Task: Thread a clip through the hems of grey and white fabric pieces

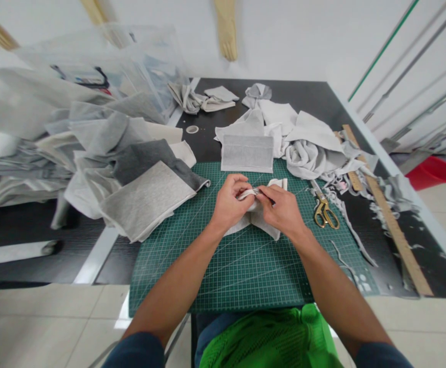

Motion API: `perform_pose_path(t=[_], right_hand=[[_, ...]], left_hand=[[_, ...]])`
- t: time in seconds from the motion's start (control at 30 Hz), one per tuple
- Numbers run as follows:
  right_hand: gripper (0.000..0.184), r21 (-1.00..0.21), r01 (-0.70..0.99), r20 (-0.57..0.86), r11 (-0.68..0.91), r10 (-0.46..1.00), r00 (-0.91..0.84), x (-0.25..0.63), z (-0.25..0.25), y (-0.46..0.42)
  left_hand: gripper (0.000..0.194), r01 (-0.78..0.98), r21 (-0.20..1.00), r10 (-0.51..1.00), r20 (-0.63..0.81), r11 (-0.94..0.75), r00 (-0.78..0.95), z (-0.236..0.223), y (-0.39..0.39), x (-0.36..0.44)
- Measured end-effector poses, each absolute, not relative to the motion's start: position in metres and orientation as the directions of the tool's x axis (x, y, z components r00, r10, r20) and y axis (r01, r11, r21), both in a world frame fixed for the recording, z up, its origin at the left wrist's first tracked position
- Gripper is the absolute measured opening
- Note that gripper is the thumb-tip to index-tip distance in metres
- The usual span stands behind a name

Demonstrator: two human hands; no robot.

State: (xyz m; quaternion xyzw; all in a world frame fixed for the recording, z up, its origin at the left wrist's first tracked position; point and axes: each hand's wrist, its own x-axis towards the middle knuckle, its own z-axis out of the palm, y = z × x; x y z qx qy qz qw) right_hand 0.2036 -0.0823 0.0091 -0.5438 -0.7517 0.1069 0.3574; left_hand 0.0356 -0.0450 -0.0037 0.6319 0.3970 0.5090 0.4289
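Over the green cutting mat (246,266), both hands work at a light grey fabric piece (262,225) that hangs folded beneath them. My left hand (231,200) is closed, its thumb and fingers pinching a pale edge of the fabric. Close beside it, my right hand (281,207) is closed too, with a small metallic thing (257,190) at its fingertips; most of that thing is hidden, so its kind is unclear. Just beyond the hands lies a flat grey fabric rectangle (247,152). Gold-handled scissors (325,212) rest on the mat to the right.
Stacked grey fabrics (146,199) cover the left side, before a clear plastic bin (161,66). White fabric pieces (307,138) lie at the back right. A long wooden ruler (395,225) and fabric scraps line the right edge. A tape roll (192,130) sits at the back.
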Motion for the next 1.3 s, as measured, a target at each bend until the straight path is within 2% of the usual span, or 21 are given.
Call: perform_pose_path(t=[0.27, 0.4, 0.5, 0.57, 0.67, 0.77, 0.87, 1.1, 1.3], right_hand=[[0.026, -0.576, 0.734, 0.429, 0.359, 0.897, -0.103, 0.202, 0.009, -0.083], [0.026, -0.705, 0.639, 0.452, 0.306, 0.889, 0.073, 0.205, 0.007, -0.080], [0.028, -0.811, 0.526, 0.410, 0.255, 0.890, 0.201, 0.208, 0.005, -0.077], [0.030, -0.856, 0.460, 0.361, 0.238, 0.911, 0.200, 0.208, 0.005, -0.076], [0.033, -0.889, 0.384, 0.310, 0.249, 0.945, 0.103, 0.207, 0.008, -0.077], [0.036, -0.872, 0.408, 0.282, 0.269, 0.959, -0.029, 0.207, 0.010, -0.078], [0.035, -0.811, 0.510, 0.273, 0.285, 0.957, -0.100, 0.210, 0.009, -0.077], [0.021, -0.662, 0.711, 0.316, 0.239, 0.949, -0.026, 0.220, 0.003, -0.070], [0.011, -0.699, 0.671, 0.325, 0.248, 0.946, -0.011, 0.219, 0.010, -0.072]], left_hand=[[0.042, 0.048, 0.952, 0.944, 0.291, -0.302, 0.154, -0.003, -0.045, 0.037], [0.042, -0.047, 0.969, 0.958, 0.246, -0.242, 0.146, 0.001, -0.045, 0.037], [0.042, -0.144, 0.974, 0.964, 0.198, -0.174, 0.176, 0.004, -0.044, 0.035], [0.044, -0.203, 0.969, 0.964, 0.179, -0.138, 0.197, 0.005, -0.043, 0.033], [0.044, -0.267, 0.958, 0.965, 0.160, -0.101, 0.210, 0.005, -0.042, 0.031], [0.041, -0.298, 0.950, 0.971, 0.150, -0.090, 0.187, 0.004, -0.038, 0.028], [0.035, -0.291, 0.946, 0.975, 0.184, -0.141, 0.126, 0.004, -0.034, 0.024], [0.028, -0.185, 0.947, 0.965, 0.262, -0.263, -0.029, 0.000, -0.025, 0.014], [0.028, -0.220, 0.939, 0.964, 0.257, -0.266, -0.068, 0.001, -0.022, 0.013]])
